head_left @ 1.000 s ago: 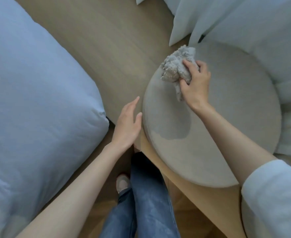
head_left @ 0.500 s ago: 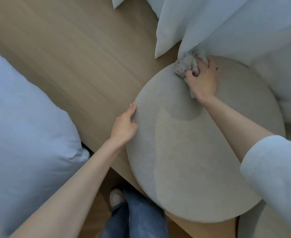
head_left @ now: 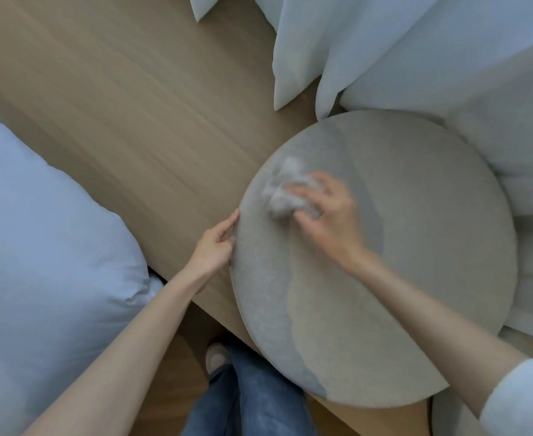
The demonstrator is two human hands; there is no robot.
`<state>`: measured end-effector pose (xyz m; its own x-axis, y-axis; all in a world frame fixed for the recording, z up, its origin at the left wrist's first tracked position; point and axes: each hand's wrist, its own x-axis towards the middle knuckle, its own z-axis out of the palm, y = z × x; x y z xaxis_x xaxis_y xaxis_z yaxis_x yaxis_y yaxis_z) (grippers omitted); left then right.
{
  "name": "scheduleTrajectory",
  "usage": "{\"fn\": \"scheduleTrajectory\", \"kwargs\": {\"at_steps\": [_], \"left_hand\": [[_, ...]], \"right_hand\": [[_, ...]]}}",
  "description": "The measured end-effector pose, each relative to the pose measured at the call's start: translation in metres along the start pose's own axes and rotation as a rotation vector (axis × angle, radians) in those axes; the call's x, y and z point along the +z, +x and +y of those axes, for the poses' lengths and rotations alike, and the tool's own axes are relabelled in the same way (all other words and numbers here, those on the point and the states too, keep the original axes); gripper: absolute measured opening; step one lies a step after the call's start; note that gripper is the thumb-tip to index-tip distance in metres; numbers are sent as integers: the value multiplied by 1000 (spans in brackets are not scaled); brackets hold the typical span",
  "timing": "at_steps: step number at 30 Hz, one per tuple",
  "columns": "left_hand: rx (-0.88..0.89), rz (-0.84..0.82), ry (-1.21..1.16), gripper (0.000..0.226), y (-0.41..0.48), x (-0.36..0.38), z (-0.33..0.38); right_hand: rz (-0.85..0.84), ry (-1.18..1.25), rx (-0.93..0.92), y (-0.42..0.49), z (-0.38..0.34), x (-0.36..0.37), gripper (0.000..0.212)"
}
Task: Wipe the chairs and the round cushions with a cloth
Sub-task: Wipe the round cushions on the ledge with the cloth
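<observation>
Two bare hands meet on one round cushion (head_left: 416, 278), which lies on a wooden surface (head_left: 133, 105). The left hand (head_left: 214, 247) reaches forward, fingers curled round the cushion's left rim. The right hand (head_left: 328, 215), blurred, lies palm-down on its upper left part, fingers bunched over a crumpled grey cloth (head_left: 285, 190) pressed to the fabric.

Right sleeve (head_left: 523, 401): white, cuff near the elbow.
Trousers (head_left: 252, 401): blue denim jeans.
Shoe (head_left: 216, 357): pale, rounded toe.
Left hand (head_left: 214, 247), right hand (head_left: 331, 215): bare.
</observation>
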<state>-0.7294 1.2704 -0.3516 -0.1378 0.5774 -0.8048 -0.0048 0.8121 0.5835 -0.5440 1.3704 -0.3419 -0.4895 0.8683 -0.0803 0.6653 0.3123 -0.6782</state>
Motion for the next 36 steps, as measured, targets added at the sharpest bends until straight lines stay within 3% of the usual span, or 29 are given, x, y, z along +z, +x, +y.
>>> {"fn": "scheduleTrajectory", "kwargs": {"at_steps": [3, 8, 11, 16, 20, 25, 27, 30, 33, 36], "left_hand": [[-13, 24, 51, 53, 4, 3, 7], [-57, 33, 92, 56, 13, 10, 17], [-86, 59, 74, 60, 16, 16, 21], [-72, 58, 38, 63, 13, 20, 21], [-28, 58, 54, 65, 4, 24, 19], [48, 103, 139, 60, 0, 38, 19], [115, 140, 224, 59, -2, 46, 20], [254, 151, 483, 58, -4, 60, 19], [240, 85, 708, 63, -2, 71, 22], [223, 67, 744, 66, 0, 75, 29]], "right_hand": [[254, -179, 196, 62, 44, -49, 44], [206, -290, 467, 98, 81, -59, 47], [162, -168, 280, 53, 47, -22, 45], [-166, -10, 51, -74, -4, 27, 40], [-250, 16, -121, -73, 5, 2, 31], [196, -196, 217, 12, 70, -73, 49], [216, -298, 350, 41, 101, -96, 54], [194, -265, 520, 56, 121, -100, 58], [200, -226, 435, 37, 100, -72, 54], [80, -81, 263, -27, 62, -34, 54]]}}
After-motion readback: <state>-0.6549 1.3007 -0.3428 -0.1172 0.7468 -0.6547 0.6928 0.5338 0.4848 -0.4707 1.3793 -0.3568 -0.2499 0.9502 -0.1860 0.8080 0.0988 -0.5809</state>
